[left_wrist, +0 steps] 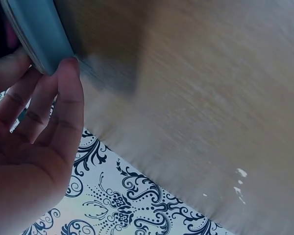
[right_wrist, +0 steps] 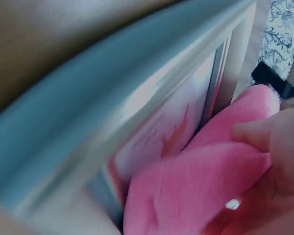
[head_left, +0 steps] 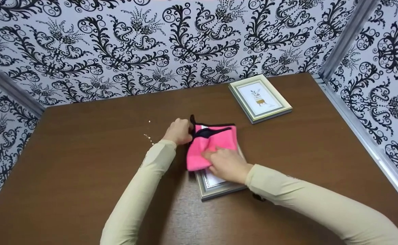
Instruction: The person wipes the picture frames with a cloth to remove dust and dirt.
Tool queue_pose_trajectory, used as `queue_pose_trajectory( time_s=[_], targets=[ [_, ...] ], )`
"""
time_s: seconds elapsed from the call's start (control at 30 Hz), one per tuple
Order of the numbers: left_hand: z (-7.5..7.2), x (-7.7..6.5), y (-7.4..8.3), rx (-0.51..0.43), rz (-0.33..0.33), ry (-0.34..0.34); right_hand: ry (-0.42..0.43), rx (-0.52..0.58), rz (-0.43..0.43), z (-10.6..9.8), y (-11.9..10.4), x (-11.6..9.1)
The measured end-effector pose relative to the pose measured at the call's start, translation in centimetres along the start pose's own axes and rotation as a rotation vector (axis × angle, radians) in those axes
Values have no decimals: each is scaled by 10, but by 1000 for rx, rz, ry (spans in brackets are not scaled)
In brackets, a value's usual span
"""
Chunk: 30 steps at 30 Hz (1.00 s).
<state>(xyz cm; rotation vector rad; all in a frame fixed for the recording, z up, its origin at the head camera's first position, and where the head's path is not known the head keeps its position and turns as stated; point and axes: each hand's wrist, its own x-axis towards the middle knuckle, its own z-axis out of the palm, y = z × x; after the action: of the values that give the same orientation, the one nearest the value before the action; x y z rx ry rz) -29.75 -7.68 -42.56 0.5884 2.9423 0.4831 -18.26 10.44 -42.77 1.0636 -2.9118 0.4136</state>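
Note:
A pink cloth [head_left: 224,140] with black trim lies over the upper part of a light picture frame [head_left: 208,194], which rests on the brown table. My left hand [head_left: 179,131] grips the far left corner of that frame. In the left wrist view, the thumb and fingers of this hand [left_wrist: 36,137] pinch the frame's edge [left_wrist: 41,29]. From the near right, my right hand [head_left: 228,165] holds the bunched cloth against the frame's face. Pink folds [right_wrist: 196,186] in the right wrist view cover part of the picture and hide some of the fingers.
Another cream picture frame [head_left: 260,98] with a small plant drawing lies at the back right of the table [head_left: 93,170]. Small pale marks [head_left: 148,136] show on the tabletop left of my left hand. Patterned walls [head_left: 134,41] stand behind and at both sides.

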Motion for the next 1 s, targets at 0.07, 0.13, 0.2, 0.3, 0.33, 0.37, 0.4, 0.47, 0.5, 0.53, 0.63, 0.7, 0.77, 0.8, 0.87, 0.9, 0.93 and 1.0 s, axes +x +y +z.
queue_pose_trajectory(
  time_s=[0.07, 0.13, 0.2, 0.3, 0.33, 0.37, 0.4, 0.47, 0.5, 0.53, 0.63, 0.7, 0.77, 0.8, 0.87, 0.9, 0.93, 1.0],
  targets=[
    [-1, 0, -1, -7, -6, 4, -30, 23, -28, 0, -4, 1],
    [-1, 1, -2, -10, -19, 2, -59, 33, -48, 0, -5, 1],
    [-1, 3, -3, -4, -37, -6, -82, 43, -67, -1, -4, 0],
    [5, 9, -6, 24, -38, -26, -106, 27, -120, -2, 0, -5],
    [6, 10, -5, 38, -38, -36, -110, 4, -146, -3, 2, -7],
    [7, 11, -4, 48, -39, -48, -109, -34, -173, -4, 4, -9],
    [7, 11, -3, 58, -37, -56, -106, -78, -200, -4, 7, -11],
    [5, 11, -1, 65, -33, -72, -93, -174, -249, -6, 11, -15],
    [5, 10, -1, 66, -28, -74, -89, -216, -259, -7, 13, -17],
    [-1, 7, 4, 59, -42, -95, -86, -250, -258, -8, 15, -20],
    [-3, 5, 5, 52, -29, -105, -103, -340, -205, -12, 21, -27],
    [-4, 4, 4, 58, -19, -106, -128, -389, -138, -15, 23, -32],
    [-4, 4, 4, 61, -5, -102, -143, -443, -70, -18, 25, -37],
    [-4, 4, 4, 61, 1, -98, -146, -466, -42, -19, 24, -39],
    [-4, 4, 4, 61, 13, -95, -142, -500, 7, -19, 20, -43],
    [-4, 4, 3, 59, 20, -95, -142, -506, 32, -19, 17, -45],
    [-3, 4, 3, 55, 27, -92, -136, -502, 53, -18, 14, -45],
    [-3, 3, 2, 49, 37, -88, -121, -464, 77, -14, 6, -46]
  ],
)
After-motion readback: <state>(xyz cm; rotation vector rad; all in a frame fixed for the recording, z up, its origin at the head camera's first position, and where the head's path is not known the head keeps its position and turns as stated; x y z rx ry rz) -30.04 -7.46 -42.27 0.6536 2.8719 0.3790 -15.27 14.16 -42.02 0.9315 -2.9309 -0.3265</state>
